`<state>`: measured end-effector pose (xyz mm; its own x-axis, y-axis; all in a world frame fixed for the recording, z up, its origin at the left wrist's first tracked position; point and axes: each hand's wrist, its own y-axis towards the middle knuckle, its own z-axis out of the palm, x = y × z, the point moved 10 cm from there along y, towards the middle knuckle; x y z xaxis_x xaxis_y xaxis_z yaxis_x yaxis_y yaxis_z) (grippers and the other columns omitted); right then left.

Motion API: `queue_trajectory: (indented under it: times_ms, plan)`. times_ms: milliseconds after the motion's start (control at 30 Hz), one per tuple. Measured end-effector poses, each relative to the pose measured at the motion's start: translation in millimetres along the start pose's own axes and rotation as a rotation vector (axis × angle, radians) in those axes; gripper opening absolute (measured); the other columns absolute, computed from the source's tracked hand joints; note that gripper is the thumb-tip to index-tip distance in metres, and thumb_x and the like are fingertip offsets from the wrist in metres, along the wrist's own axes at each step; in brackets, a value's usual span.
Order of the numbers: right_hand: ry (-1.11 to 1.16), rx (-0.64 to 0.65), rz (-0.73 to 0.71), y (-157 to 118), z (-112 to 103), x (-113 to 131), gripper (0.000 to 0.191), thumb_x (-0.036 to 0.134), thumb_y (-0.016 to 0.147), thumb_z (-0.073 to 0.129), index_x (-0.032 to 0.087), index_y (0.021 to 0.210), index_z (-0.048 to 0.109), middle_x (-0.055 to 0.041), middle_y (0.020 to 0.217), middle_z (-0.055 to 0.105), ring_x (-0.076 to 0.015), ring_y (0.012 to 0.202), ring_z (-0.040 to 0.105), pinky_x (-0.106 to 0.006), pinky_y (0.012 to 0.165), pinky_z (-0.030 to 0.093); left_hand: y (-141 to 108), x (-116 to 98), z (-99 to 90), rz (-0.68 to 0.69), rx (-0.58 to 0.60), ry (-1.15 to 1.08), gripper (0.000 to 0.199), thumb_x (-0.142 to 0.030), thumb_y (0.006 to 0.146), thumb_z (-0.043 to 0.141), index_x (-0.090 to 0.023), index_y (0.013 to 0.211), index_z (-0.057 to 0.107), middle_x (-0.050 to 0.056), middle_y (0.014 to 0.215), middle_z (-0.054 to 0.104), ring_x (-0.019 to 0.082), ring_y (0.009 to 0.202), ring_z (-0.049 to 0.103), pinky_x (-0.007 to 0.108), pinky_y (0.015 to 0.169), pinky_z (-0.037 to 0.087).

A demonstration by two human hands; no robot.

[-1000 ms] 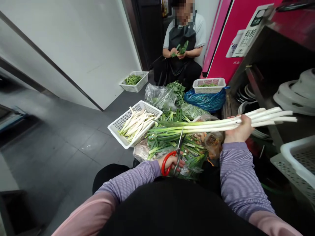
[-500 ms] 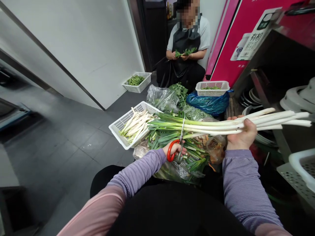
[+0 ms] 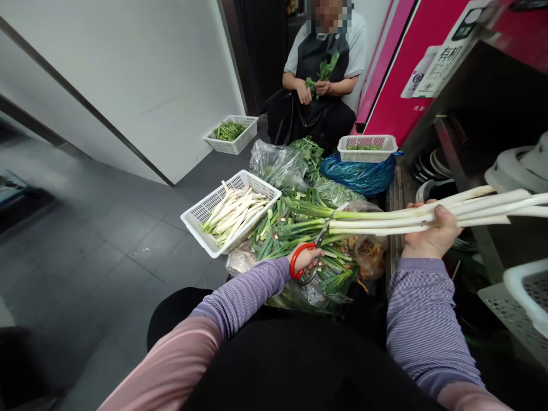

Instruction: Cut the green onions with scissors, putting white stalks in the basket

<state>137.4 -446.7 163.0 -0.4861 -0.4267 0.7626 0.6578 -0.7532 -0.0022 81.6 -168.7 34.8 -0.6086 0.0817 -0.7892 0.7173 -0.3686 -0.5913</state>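
Note:
My right hand (image 3: 432, 235) grips a bunch of long white-stemmed green onions (image 3: 385, 222) across the middle, with the white ends reaching past it to the right. My left hand (image 3: 305, 258) is shut on red-handled scissors (image 3: 299, 261), whose metal blades (image 3: 322, 235) point up at the green part of the bunch. Below the hands lies a heap of cut green onion tops (image 3: 299, 242) on a plastic bag. Trimmed white stalks lie in a white plastic basket (image 3: 214, 220) to the left of the heap.
A seated person (image 3: 319, 74) in a dark apron holds leafy greens ahead. Nearby are a clear bag (image 3: 276, 165), a blue bag (image 3: 359, 174) and two more baskets (image 3: 229, 134). A metal shelf with stacked plates (image 3: 432, 171) stands at right; grey floor tiles (image 3: 120, 251) spread left.
The scissors have tilted from upright to leaning toward the bunch. The onion bunch and my right hand sit slightly further right. The seated person has raised the leafy greens.

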Motion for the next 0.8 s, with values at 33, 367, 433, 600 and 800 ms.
queue_trajectory:
  times_ms: [33,367,433,600,800]
  plan:
    - [0.026,0.029,-0.014,1.8,0.5,1.6,0.011,0.018,0.057,0.048,0.017,0.065,0.055,0.0019,0.063,0.048,-0.0108,0.059,0.053,-0.026,0.061,0.054,2.2,-2.0,-0.7,0.017,-0.002,0.004,0.018,-0.032,0.092,0.049,-0.015,0.093,0.056,-0.007,0.049,0.043,0.005,0.035,0.032,0.016,0.038,0.025]
    - [0.057,0.138,0.014,6.6,-1.0,6.7,0.016,0.021,0.053,0.048,0.015,0.063,0.059,0.0007,0.062,0.048,-0.0111,0.060,0.053,-0.026,0.062,0.052,7.6,13.2,15.0,-0.150,0.242,-0.104,0.052,-0.003,0.071,0.046,-0.007,0.123,0.050,0.007,0.068,0.068,0.017,0.060,0.064,0.025,0.058,0.049]
    - [0.056,0.203,0.035,5.9,3.7,8.1,0.019,0.023,0.052,0.049,0.016,0.065,0.060,0.0007,0.063,0.048,-0.0110,0.063,0.052,-0.025,0.065,0.053,9.0,13.6,17.8,-0.154,0.290,-0.126,0.055,-0.004,0.068,0.047,-0.005,0.123,0.049,0.008,0.068,0.068,0.018,0.061,0.065,0.027,0.058,0.049]
    - [0.040,0.252,0.012,9.3,4.1,18.8,0.026,0.030,0.047,0.050,0.016,0.067,0.058,0.0018,0.064,0.045,-0.0107,0.065,0.049,-0.024,0.066,0.052,0.5,15.8,21.7,-0.143,0.391,-0.148,0.059,-0.007,0.061,0.053,-0.006,0.121,0.051,0.008,0.073,0.069,0.020,0.066,0.066,0.027,0.059,0.049]
    - [0.050,0.203,0.030,15.4,-5.0,19.2,0.026,0.032,0.050,0.048,0.016,0.068,0.058,0.0014,0.063,0.046,-0.0110,0.066,0.049,-0.025,0.065,0.052,-37.1,31.4,11.1,-0.083,0.323,-0.105,0.059,-0.010,0.061,0.056,-0.010,0.121,0.054,0.005,0.078,0.068,0.017,0.070,0.066,0.027,0.062,0.050]
